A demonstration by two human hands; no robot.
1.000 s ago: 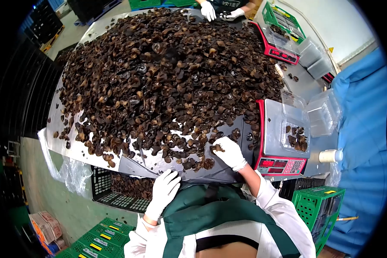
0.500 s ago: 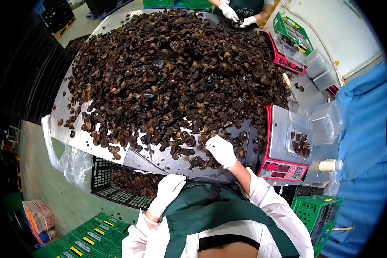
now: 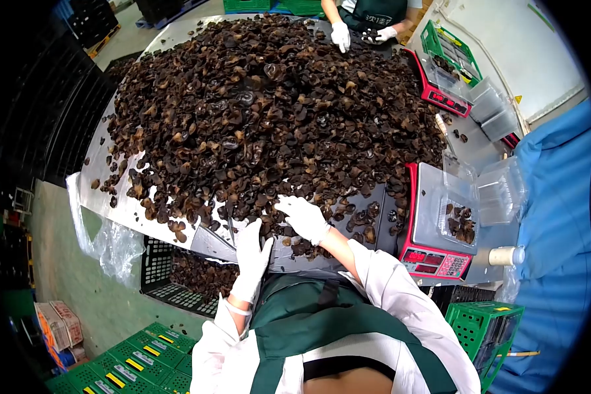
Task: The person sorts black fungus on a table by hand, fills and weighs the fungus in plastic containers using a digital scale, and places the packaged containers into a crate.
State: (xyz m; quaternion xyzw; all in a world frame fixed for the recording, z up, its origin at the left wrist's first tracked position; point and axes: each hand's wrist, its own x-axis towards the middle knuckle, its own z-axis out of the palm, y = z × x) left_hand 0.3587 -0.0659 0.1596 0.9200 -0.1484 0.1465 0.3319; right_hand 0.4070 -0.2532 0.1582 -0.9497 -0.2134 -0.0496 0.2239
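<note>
A broad heap of dark brown wood ear mushrooms (image 3: 243, 125) covers most of the metal table. At its near edge is my white-gloved left hand (image 3: 250, 256), fingers stretched upward and thumb held apart. Just right of it, my gloved right hand (image 3: 303, 219) reaches over the near mushrooms with its fingers extended. No mushroom shows in either hand, though the right fingertips meet the heap and what lies under them is hidden. To the right, a red scale (image 3: 440, 217) carries a clear plastic tray (image 3: 458, 226) holding several mushrooms.
A black crate (image 3: 154, 269) of mushrooms stands below the table's near edge. Clear containers (image 3: 500, 190) and a white roll (image 3: 505, 256) lie beyond the scale. Another red scale (image 3: 440, 92) is farther back. Across the table, a co-worker's gloved hands (image 3: 341, 37) are at the heap. Green crates (image 3: 138, 361) stand lower left.
My right hand has moved left and forward, its fingers now extended. My left hand has risen from the table edge to the near mushrooms. The co-worker's hands have moved slightly apart.
</note>
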